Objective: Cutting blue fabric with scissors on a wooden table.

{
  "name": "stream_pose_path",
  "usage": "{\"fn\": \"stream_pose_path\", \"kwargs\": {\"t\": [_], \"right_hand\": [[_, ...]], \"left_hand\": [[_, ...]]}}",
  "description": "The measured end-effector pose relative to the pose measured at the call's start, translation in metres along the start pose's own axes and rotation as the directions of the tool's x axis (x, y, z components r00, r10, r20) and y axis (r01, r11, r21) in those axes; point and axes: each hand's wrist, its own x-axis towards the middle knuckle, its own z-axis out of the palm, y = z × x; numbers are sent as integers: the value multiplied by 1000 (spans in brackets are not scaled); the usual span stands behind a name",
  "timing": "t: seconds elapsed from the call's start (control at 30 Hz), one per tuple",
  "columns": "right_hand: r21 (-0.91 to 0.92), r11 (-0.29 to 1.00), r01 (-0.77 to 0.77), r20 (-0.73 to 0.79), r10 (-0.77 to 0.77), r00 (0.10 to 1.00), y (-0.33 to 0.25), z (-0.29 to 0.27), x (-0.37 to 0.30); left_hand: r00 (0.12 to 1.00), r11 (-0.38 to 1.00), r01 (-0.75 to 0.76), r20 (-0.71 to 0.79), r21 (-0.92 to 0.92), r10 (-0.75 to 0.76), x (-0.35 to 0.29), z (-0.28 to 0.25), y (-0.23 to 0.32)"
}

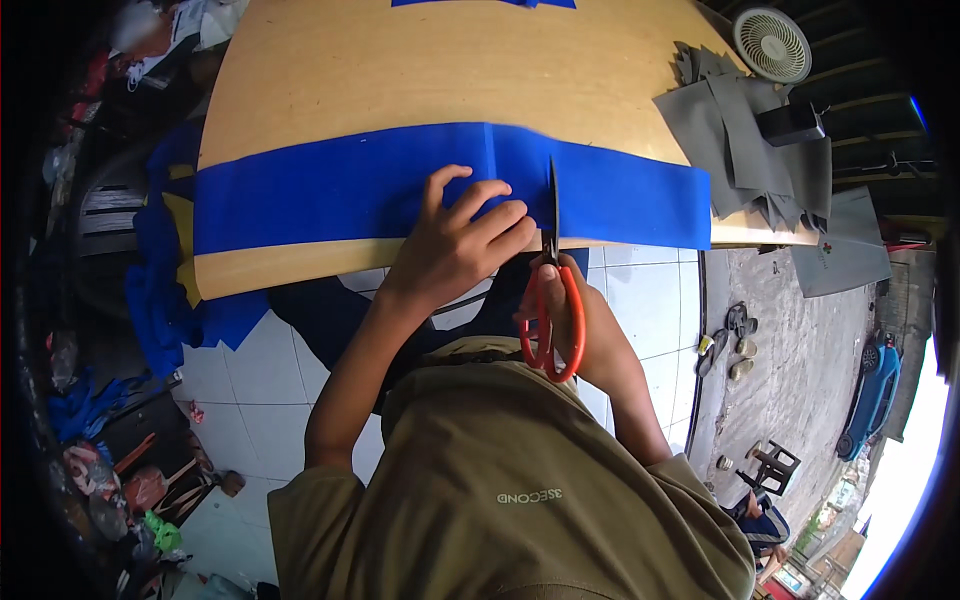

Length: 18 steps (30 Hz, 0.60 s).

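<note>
One table (450, 70) bears one long blue strip (300, 195) near and one blue piece (555, 3) at the far edge. One left hand (462, 235) and one right hand (592, 315) make two, with one pair of scissors (550, 245). To the right are one fan (772, 45) and one car (871, 400)

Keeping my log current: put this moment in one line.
left hand: over blue cloth | right hand: holding scissors, blade over cloth | cloth: along near edge of table | grey pieces: piled at table's right
</note>
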Motion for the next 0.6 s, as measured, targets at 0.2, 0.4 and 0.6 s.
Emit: {"fn": "stream_pose_path", "kwargs": {"t": [0.2,0.4,0.6], "right_hand": [[-21,996,81,-41,-82,996,0,2,-2],[-50,999,-17,-57,14,998,-3,0,-1],[-244,969,-23,-113,-5,994,-19,2,2]], "left_hand": [[1000,1000,3,8,1,-3,-2,1,-1],[1000,1000,1,-8,0,-1,-1,1,-1],[999,1000,-16,-36,-22,15,-1,1,-1]]}}
